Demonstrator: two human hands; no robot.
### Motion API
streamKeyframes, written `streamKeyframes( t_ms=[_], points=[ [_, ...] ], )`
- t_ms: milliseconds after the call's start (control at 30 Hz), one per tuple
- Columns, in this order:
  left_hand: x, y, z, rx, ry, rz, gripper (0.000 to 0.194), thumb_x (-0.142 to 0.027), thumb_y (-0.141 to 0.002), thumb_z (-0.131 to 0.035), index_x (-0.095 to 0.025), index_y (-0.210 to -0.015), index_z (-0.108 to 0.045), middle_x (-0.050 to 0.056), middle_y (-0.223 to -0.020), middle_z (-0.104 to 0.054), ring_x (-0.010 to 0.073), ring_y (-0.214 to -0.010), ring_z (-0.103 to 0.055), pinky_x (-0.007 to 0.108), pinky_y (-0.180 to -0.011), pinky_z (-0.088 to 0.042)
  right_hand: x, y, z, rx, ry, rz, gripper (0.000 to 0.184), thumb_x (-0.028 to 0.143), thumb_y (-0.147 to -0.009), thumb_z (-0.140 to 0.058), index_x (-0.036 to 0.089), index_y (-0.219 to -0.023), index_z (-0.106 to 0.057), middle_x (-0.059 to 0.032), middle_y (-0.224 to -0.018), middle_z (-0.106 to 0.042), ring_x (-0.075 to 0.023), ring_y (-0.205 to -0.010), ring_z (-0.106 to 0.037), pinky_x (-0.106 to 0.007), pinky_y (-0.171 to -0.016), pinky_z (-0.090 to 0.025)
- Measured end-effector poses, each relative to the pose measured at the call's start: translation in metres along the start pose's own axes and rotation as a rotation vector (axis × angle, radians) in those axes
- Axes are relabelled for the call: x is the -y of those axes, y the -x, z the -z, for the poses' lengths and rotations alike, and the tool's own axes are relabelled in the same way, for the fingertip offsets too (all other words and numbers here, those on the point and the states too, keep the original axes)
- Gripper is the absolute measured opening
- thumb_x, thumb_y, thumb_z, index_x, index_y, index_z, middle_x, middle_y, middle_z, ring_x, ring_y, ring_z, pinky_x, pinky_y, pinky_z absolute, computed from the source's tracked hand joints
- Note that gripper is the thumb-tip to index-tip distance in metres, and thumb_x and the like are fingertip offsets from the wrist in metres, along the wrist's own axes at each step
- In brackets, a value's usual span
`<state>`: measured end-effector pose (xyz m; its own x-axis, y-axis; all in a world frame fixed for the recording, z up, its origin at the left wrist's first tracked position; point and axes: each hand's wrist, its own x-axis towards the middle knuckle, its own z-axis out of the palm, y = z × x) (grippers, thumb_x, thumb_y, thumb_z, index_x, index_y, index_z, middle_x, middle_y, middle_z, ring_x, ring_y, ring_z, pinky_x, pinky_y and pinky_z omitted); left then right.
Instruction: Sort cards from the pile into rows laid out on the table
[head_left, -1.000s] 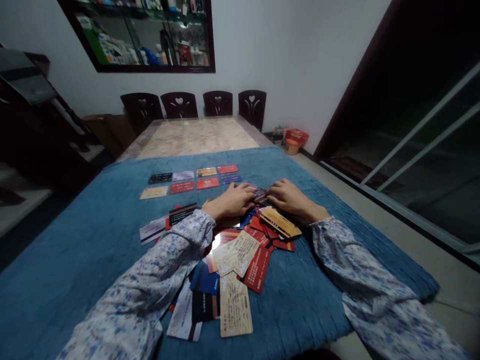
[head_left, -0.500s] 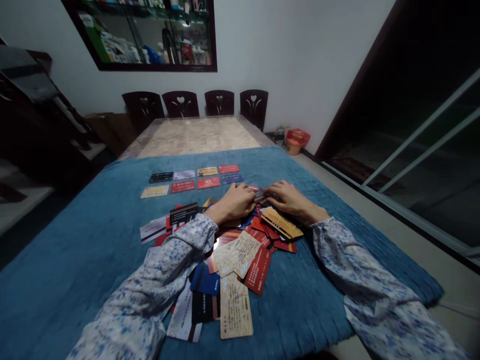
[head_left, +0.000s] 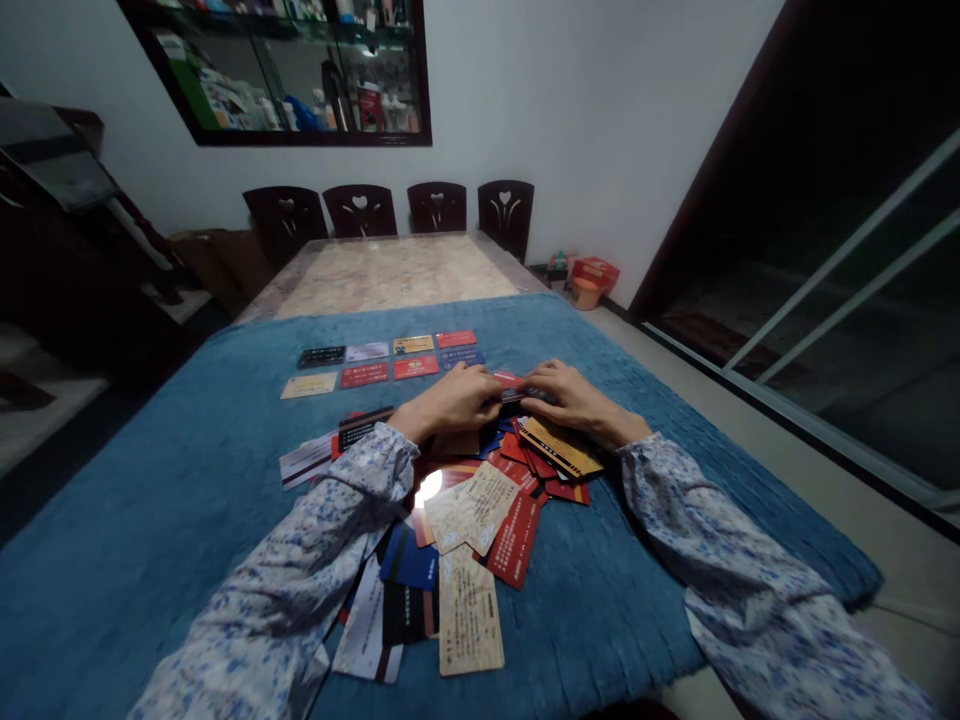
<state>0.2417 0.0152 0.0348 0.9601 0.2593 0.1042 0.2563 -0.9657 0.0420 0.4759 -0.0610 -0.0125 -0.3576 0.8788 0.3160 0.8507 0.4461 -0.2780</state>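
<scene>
A heap of plastic cards (head_left: 480,510) in red, tan, blue and black lies on the blue cloth (head_left: 150,520) in front of me. At its far edge my left hand (head_left: 450,402) and my right hand (head_left: 574,398) meet, both with fingers pinched on a small dark card (head_left: 520,394) held between them just above the heap. Beyond the hands, two neat rows of cards (head_left: 390,360) lie flat on the cloth.
Past the cloth, the bare marble tabletop (head_left: 397,275) runs to several dark chairs (head_left: 435,205) at the wall. A glass cabinet (head_left: 300,70) hangs above. A red tub (head_left: 592,280) stands on the floor at the right, beside sliding glass doors (head_left: 847,300).
Both hands have lifted slightly and drawn closer together around the dark card. The heap and the rows have not moved.
</scene>
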Motion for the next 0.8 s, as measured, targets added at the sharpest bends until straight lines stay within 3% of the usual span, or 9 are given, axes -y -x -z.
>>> streamKeyframes(
  t_ms=[200, 367, 633, 800],
  points=[
    [0.006, 0.002, 0.004, -0.064, 0.034, -0.027, 0.018, -0.016, -0.093, -0.056, -0.017, -0.088, -0.073, 0.007, -0.09, -0.073, 0.0186, -0.085, -0.062, 0.029, -0.079, -0.046, -0.008, -0.001, -0.006, -0.09, 0.025, 0.007, 0.025, 0.014, -0.09, -0.059, 0.022, -0.107, -0.075, -0.0093, -0.102, -0.077, -0.0254, -0.1, -0.06, -0.04, -0.088, -0.046],
    [0.012, 0.001, 0.001, -0.109, 0.071, 0.007, 0.019, -0.011, -0.09, -0.055, -0.015, -0.085, -0.073, 0.008, -0.084, -0.073, 0.019, -0.08, -0.065, 0.029, -0.078, -0.049, -0.006, -0.001, -0.008, -0.176, 0.088, -0.027, 0.025, 0.015, -0.091, -0.057, 0.021, -0.106, -0.075, -0.01, -0.095, -0.076, -0.0254, -0.096, -0.059, -0.037, -0.082, -0.045],
    [0.024, -0.001, -0.016, -0.242, 0.176, 0.1, 0.039, -0.005, -0.088, -0.05, -0.017, -0.12, -0.068, 0.01, -0.112, -0.075, 0.0222, -0.103, -0.071, 0.034, -0.091, -0.054, 0.008, -0.004, -0.008, -0.22, 0.142, -0.177, 0.031, 0.015, -0.091, -0.055, 0.018, -0.12, -0.068, -0.0113, -0.098, -0.072, -0.0243, -0.087, -0.062, -0.034, -0.081, -0.045],
    [0.026, 0.0, -0.02, -0.253, 0.199, 0.141, 0.04, -0.006, -0.085, -0.051, -0.018, -0.121, -0.063, 0.01, -0.109, -0.075, 0.0237, -0.102, -0.07, 0.035, -0.088, -0.055, 0.008, -0.003, -0.01, -0.219, 0.157, -0.169, 0.033, 0.014, -0.09, -0.056, 0.022, -0.122, -0.063, -0.0075, -0.095, -0.072, -0.0228, -0.084, -0.062, -0.033, -0.08, -0.044]
  ],
)
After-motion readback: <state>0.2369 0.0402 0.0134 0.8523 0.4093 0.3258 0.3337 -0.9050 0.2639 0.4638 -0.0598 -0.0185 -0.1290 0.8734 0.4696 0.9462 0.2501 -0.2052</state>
